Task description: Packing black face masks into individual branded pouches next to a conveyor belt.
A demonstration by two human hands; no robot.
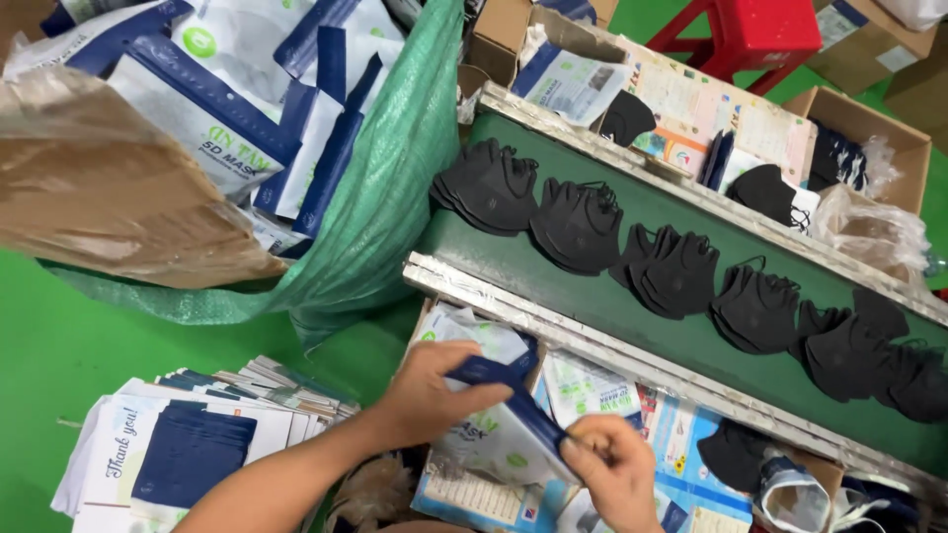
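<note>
My left hand (427,393) and my right hand (610,464) both hold a white and dark-blue mask pouch (504,429) at its blue top edge, low in the picture. The left hand grips the pouch's upper end, the right pinches its lower end. Beyond my hands a green conveyor belt (553,271) runs diagonally and carries several stacks of black face masks (578,225). More white and blue pouches lie under my hands.
A green woven sack (380,212) full of pouches (212,123) stands upper left. A pile of printed cards (188,449) lies lower left on the green floor. Cardboard boxes (869,123) and a red stool (750,30) are beyond the belt.
</note>
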